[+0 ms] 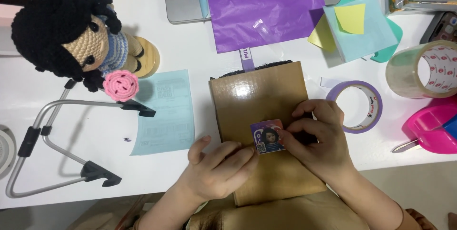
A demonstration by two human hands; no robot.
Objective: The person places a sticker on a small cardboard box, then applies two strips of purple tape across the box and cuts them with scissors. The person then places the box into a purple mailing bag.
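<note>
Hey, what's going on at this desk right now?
A person is pressing a small square sticker with a picture on it onto a flat brown cardboard package lying on a white table. The left hand holds the sticker's lower left edge; the right hand presses its right side. A roll of purple tape, a clear tape roll, purple tissue paper and a crocheted doll sit around the package.

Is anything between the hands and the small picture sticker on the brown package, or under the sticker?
Nothing visible. The left hand and right hand both touch the small square picture sticker, which lies directly on the flat brown cardboard package. The purple tape roll sits apart, to the right.
</note>
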